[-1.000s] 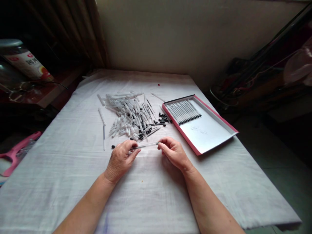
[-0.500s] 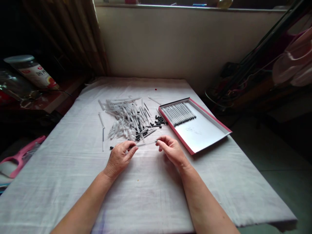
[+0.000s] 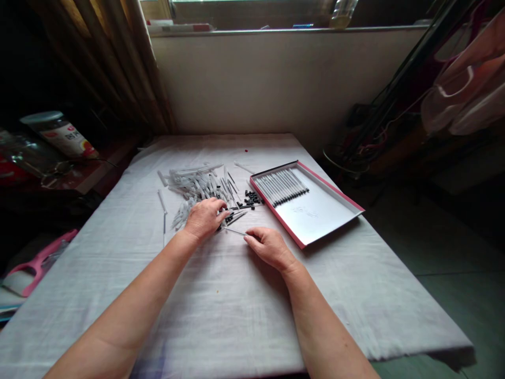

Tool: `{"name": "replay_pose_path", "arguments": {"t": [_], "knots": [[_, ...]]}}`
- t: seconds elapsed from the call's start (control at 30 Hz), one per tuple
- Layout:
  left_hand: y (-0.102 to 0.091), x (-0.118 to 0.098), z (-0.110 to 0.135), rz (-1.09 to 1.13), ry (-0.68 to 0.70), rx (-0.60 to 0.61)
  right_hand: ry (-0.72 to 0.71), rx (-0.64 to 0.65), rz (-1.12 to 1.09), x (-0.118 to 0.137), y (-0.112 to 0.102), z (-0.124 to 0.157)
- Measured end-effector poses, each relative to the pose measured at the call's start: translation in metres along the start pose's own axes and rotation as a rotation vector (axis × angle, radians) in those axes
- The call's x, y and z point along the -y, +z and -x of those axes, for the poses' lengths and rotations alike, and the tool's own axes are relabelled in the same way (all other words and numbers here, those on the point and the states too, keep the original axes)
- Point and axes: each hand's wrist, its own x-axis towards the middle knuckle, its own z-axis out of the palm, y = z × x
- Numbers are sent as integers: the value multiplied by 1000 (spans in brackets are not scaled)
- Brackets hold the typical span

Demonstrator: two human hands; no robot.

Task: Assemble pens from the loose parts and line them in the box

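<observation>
A slim pen (image 3: 235, 231) with a pale shaft sticks out leftward from my right hand (image 3: 270, 247), whose thumb and fingers pinch its right end. My left hand (image 3: 207, 217) hangs over the near edge of a heap of clear pen barrels (image 3: 193, 181), beside small black pen caps (image 3: 252, 198). Its fingers curl downward with the thumb close to them; whatever lies between the tips is hidden. Thin refills (image 3: 237, 217) lie just right of the left hand.
A shallow red-edged box lid (image 3: 331, 221) at the right holds a row of assembled pens (image 3: 286, 186). One barrel with a refill (image 3: 164, 216) lies alone at the left. Pink-handled scissors (image 3: 37, 263) and a lidded jar (image 3: 65, 136) stand beyond the cloth-covered table (image 3: 236, 326).
My left hand has let go of the pen's left end and moved up to the heap. My right hand keeps the pen, now tilted down to the right. The camera view has tipped upward.
</observation>
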Motion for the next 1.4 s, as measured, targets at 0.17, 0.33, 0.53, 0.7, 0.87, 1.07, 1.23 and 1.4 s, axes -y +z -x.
{"name": "replay_pose_path", "arguments": {"t": [0.17, 0.33, 0.53, 0.7, 0.87, 1.07, 1.23, 1.4], "knots": [[7, -12, -24, -110, -48, 141, 6, 55, -37, 0, -4, 0], [5, -12, -29, -51, -72, 142, 14, 64, -67, 0, -5, 0], [12, 8, 0, 382, -119, -34, 8, 23, -144, 2, -4, 1], [29, 15, 38, 841, -254, -132, 32, 35, -171, 4, 0, 1], [32, 3, 58, 1119, -421, -201, 70, 41, -192, 3, 4, 1], [31, -1, 65, 1538, -576, -180, 38, 61, -207, 7, 5, 3], [30, -1, 65, 1588, -628, -179, 42, 60, -186, 8, 6, 4], [29, -7, 66, 1542, -603, -162, 31, 36, -182, 7, 9, 4]]}}
